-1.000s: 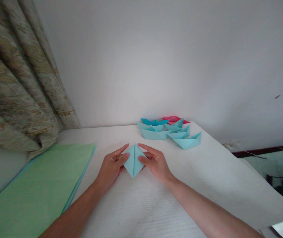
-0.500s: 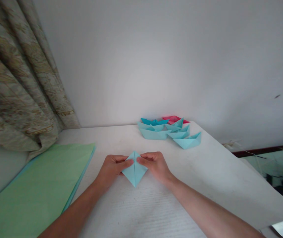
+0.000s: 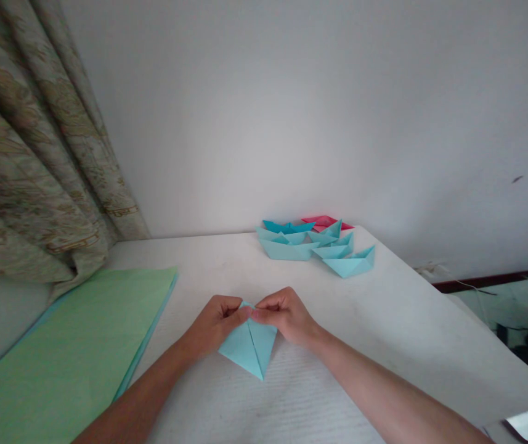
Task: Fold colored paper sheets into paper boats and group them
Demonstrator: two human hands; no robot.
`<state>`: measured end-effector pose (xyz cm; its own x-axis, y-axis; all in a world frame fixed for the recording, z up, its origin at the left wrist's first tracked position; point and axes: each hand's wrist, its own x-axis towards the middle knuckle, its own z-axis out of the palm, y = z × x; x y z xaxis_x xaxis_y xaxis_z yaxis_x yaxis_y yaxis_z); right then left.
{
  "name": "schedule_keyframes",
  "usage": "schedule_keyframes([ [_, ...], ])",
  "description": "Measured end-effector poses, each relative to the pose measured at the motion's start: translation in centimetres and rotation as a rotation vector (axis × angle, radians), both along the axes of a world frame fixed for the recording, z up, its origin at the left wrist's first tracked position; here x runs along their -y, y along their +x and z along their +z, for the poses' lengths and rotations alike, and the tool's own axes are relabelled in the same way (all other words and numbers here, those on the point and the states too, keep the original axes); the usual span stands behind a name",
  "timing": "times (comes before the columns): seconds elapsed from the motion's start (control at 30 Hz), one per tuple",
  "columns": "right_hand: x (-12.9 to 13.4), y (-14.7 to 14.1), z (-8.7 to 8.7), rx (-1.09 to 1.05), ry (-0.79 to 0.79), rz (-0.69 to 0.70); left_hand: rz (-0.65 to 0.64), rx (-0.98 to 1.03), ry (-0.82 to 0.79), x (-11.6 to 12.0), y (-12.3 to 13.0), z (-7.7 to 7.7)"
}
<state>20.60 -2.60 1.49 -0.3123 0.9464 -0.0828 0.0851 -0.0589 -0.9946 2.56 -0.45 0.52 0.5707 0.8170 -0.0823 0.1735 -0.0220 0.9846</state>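
A light blue folded paper [image 3: 251, 346] is held above the white table, its lower point tilted toward the lower right, with a seam down its middle. My left hand [image 3: 220, 324] pinches its upper left edge near the top corner. Close beside it, my right hand [image 3: 284, 314] pinches the same paper on the upper right. Both thumbs lie on the front and nearly touch; the fingertips behind the paper are hidden.
Several light blue paper boats [image 3: 291, 248] and a pink one [image 3: 327, 222] stand at the back of the table [image 3: 208, 256], by the wall. Large green sheets [image 3: 83, 333] over blue ones lie at left, beside a patterned curtain [image 3: 37, 135]. A shiny object [image 3: 527, 427] is at lower right.
The folded paper has moved slightly down and turned, its lower point swinging right. Both hands have shifted to its top corner, with the thumbs closer together.
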Motion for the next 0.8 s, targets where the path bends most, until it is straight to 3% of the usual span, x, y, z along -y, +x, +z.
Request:
schedule_keyframes([
  [0.13, 0.0, -0.3, 0.1, 0.0, 0.011, -0.004, 0.031, 0.022, -0.025, 0.2, 0.1, 0.0],
  [0.43, -0.5, -0.5, 0.4, -0.14, -0.156, -0.053, 0.471, 0.071, 0.158, -0.2, -0.8, 0.7],
  [0.53, -0.6, -0.4, 0.4, -0.162, -0.146, -0.051, 0.518, 0.113, 0.145, -0.7, -1.0, 0.4],
  [0.63, -0.6, -0.3, 0.3, -0.165, -0.108, -0.108, 0.422, 0.179, 0.064, -0.9, -1.1, 0.1],
  [0.8, -0.8, 0.0, 0.4, -0.134, 0.026, -0.245, 0.027, 0.123, -0.127, -0.4, -0.8, 0.4],
])
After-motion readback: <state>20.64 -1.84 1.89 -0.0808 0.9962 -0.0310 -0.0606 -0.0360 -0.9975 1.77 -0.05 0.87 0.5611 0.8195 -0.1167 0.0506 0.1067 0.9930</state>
